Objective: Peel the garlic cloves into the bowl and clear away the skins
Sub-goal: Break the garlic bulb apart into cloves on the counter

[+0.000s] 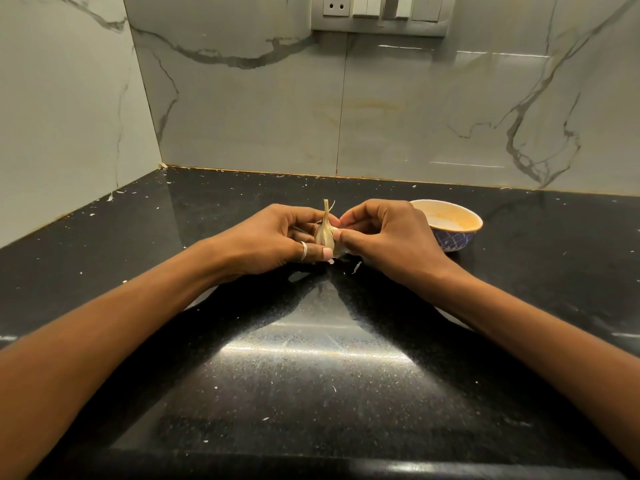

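Observation:
A pale garlic bulb [325, 232] with a dry stem pointing up is held between both hands above the black counter. My left hand [277, 239], with a ring on one finger, grips the bulb from the left. My right hand [384, 233] pinches its right side with curled fingers. A blue patterned bowl [450, 225] with a cream inside stands just right of my right hand; I see no cloves in it. A small scrap of skin [356, 267] lies on the counter below the hands.
The black speckled counter [311, 358] runs to marble walls at the back and left. Tiny white skin flecks are scattered over it. A switch and socket panel [381, 12] sits high on the back wall.

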Tool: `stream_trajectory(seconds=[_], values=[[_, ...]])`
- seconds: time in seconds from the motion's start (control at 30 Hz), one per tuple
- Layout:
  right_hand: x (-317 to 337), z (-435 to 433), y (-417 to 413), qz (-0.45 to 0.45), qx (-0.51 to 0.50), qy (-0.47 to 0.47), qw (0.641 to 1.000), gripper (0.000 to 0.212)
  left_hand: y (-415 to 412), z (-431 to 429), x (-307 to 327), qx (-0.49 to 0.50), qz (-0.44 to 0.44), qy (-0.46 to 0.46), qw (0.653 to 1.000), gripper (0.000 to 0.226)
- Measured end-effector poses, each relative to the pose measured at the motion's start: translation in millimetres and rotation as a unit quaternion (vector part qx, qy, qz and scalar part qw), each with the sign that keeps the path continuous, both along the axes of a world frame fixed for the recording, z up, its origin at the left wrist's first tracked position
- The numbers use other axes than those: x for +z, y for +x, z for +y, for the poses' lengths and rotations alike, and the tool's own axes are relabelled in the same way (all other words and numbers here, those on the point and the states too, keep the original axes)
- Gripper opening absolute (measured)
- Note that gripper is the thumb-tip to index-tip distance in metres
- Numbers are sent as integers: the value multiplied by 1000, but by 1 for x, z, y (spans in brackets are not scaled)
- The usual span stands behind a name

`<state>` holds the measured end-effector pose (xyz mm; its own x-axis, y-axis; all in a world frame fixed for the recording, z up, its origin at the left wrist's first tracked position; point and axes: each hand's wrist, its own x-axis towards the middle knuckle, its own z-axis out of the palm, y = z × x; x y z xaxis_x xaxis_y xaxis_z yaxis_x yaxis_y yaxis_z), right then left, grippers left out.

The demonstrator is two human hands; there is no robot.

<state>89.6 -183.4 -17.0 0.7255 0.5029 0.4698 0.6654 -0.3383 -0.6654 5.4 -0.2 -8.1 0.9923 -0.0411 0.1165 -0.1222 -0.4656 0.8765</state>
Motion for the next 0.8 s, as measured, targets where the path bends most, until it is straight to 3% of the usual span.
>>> stream_trajectory(seconds=[0.33, 0.57, 0.8], values=[[0, 0, 1, -31, -39, 10, 999, 5, 4, -2, -7, 42, -56, -35, 997, 46], [3, 0, -4, -2, -32, 31, 999, 6, 3, -6, -6, 38, -64, -66, 995, 47], [2, 0, -6, 126, 9, 103, 987, 9, 1, -8, -4, 32, -72, -80, 994, 48]])
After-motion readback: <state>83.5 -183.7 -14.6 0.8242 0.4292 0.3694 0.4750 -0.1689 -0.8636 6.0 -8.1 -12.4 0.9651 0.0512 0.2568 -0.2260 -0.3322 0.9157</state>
